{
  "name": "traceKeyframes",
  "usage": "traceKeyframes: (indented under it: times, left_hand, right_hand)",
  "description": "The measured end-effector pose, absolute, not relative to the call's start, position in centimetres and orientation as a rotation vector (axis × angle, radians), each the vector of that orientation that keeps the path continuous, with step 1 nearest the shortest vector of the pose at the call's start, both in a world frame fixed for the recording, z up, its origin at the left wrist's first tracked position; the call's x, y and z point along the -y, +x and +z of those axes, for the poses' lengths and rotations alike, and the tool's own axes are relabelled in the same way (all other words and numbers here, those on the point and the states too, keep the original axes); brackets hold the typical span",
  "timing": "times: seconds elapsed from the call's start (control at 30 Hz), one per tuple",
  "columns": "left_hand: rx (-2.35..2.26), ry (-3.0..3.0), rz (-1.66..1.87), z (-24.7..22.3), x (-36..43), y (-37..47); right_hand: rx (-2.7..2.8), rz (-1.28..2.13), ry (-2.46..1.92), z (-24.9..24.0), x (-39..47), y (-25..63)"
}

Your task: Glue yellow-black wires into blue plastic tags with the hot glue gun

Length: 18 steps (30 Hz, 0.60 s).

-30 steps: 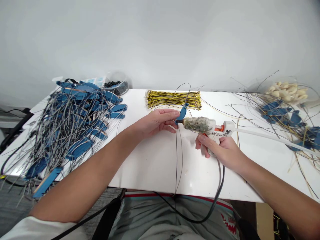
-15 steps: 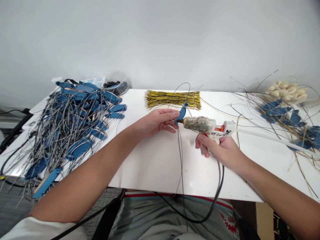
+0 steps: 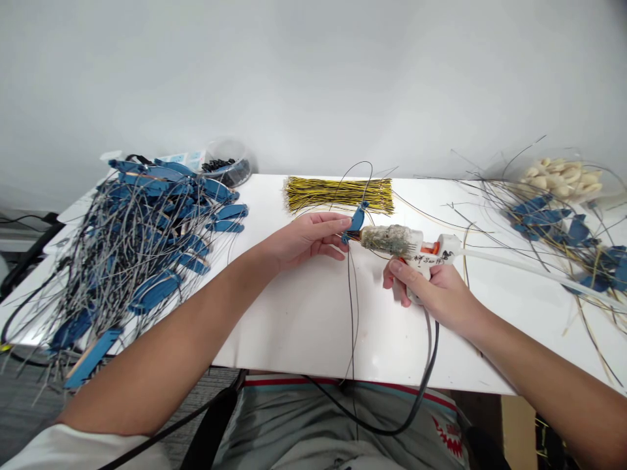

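Observation:
Over the middle of the table, my left hand (image 3: 321,236) pinches a small blue curved piece (image 3: 358,219) between thumb and fingers. Thin dark wires trail from this piece, one looping above it and others hanging past the table's front edge. A white hot glue gun (image 3: 392,241), its front crusted with residue, is gripped in my right hand (image 3: 426,287). Its nozzle meets the lower end of the blue piece; whether glue is flowing is too small to see. A long white glue stick (image 3: 509,259) sticks out of the gun's back.
Blue pieces with tangled grey wires (image 3: 151,228) heap up at the left. Behind my hands lies a bundle of yellow and black wires (image 3: 337,195). More wired blue pieces (image 3: 548,219) and a bag of cream-coloured parts (image 3: 561,177) are at the right. The gun's black cord (image 3: 421,398) hangs over my lap.
The glue gun has tilted slightly in my right hand, its rear end a little higher and its nozzle still at the blue piece. My left hand has barely moved.

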State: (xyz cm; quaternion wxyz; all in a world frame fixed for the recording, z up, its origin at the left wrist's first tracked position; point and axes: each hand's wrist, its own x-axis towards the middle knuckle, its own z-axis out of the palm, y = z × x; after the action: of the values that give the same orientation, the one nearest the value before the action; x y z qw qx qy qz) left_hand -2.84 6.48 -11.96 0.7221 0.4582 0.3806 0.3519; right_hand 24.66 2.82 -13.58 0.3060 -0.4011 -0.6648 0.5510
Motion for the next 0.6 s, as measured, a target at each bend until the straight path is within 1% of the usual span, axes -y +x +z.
traceKeyframes:
  times: [0.6]
  left_hand:
    - [-0.832,1.03,0.764,-12.0,-6.48,-2.94]
  right_hand:
    - [1.748,1.434,-1.093,-13.71,-2.76,24.61]
